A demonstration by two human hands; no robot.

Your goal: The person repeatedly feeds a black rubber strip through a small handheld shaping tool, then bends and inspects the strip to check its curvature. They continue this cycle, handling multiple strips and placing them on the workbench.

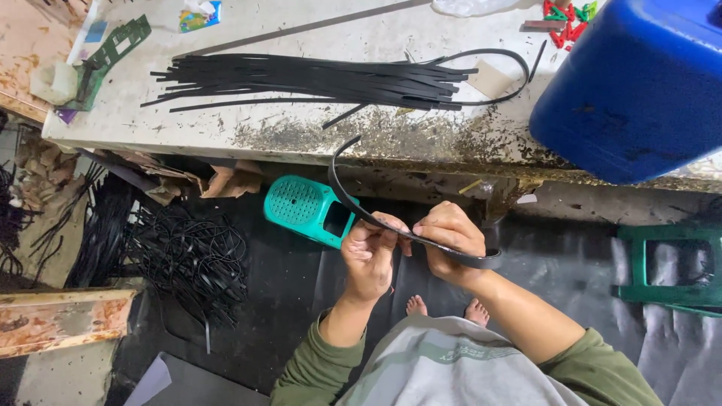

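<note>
blue jerrycan [639, 83] on bench, contents unseen | both hands pinch black strip [353, 203]

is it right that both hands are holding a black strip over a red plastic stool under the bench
Not quite: the head view shows the stool is teal, not red. The rest holds: the left hand and right hand both hold the black strip above it, below the bench.

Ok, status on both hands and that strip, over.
Left hand and right hand both pinching one black rubber strip, which curves up toward the workbench edge. Teal stool below it. Nothing blocking.
</note>
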